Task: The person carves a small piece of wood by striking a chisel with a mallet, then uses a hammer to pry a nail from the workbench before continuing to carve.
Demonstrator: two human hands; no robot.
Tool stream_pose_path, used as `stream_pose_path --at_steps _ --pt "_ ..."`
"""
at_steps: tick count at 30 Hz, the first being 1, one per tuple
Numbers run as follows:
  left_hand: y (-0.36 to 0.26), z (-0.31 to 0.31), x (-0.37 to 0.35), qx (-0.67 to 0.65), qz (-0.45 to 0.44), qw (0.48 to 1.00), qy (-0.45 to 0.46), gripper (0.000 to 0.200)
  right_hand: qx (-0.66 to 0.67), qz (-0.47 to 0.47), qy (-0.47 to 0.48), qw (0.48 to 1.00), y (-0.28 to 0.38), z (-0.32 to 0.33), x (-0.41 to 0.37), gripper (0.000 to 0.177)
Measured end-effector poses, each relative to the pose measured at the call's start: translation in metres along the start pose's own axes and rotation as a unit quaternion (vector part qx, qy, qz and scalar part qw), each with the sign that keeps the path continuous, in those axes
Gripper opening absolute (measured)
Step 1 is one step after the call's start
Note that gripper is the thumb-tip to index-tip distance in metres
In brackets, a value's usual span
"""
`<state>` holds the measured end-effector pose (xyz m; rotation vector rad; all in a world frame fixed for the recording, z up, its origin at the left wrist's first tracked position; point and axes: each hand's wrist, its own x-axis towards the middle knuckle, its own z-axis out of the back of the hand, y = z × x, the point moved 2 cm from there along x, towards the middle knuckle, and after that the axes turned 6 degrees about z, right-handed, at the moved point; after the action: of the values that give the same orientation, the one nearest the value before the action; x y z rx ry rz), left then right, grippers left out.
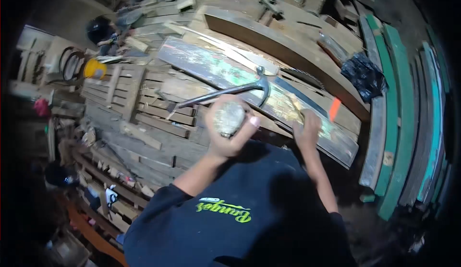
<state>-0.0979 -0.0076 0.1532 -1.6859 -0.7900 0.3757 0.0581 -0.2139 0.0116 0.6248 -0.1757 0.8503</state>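
My left hand [218,139] is wrapped round a thick, pale piece of wood [228,119], its round end facing up at me. Just beyond it, a dark hammer-like tool [225,92] with a curved head lies across a long worn board [192,58] with patchy green paint. Whether that tool touches my left hand cannot be made out. My right hand [307,130] rests at the board's right part, fingers bent beside a pale, bare wood patch [290,107]. What those fingers hold, if anything, is too blurred to name.
A thick timber beam [283,46] runs behind the board. An orange object [334,109] and a black plastic bag [363,76] are at the right, near long green planks [401,113]. Slatted wood [163,123] lies left, with a yellow container [95,68] farther off.
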Motion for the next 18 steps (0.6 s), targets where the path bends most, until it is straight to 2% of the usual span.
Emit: stream_pose_path --at_steps 3,6,8,10,12,15,18 --pt "-0.012 0.0 0.001 0.092 -0.021 0.995 0.032 0.023 -0.028 0.001 -0.026 0.999 -0.008 -0.006 0.007 0.032" --pt "-0.016 -0.014 -0.002 0.035 -0.008 0.999 0.011 0.023 -0.02 -0.022 -0.037 0.999 -0.015 -0.001 0.018 0.028" --pt "-0.013 -0.019 -0.002 0.045 -0.062 0.997 0.002 0.023 0.004 -0.024 -0.009 1.0 -0.023 0.002 0.023 0.021" --pt "-0.01 -0.027 -0.01 0.004 -0.001 0.999 -0.033 0.023 0.021 -0.027 -0.022 0.999 -0.028 0.004 0.021 0.017" --pt "-0.009 -0.033 -0.016 0.02 -0.019 0.999 -0.034 0.023 0.063 -0.047 0.011 0.997 -0.03 0.01 0.02 0.018" --pt "-0.01 -0.048 -0.022 0.092 -0.01 0.996 -0.017 0.024 0.069 -0.009 0.031 0.997 -0.029 0.019 0.015 0.017" --pt "-0.01 -0.067 -0.029 0.095 -0.006 0.995 -0.023 0.024 0.099 0.025 0.02 0.995 -0.03 0.024 0.015 0.017"
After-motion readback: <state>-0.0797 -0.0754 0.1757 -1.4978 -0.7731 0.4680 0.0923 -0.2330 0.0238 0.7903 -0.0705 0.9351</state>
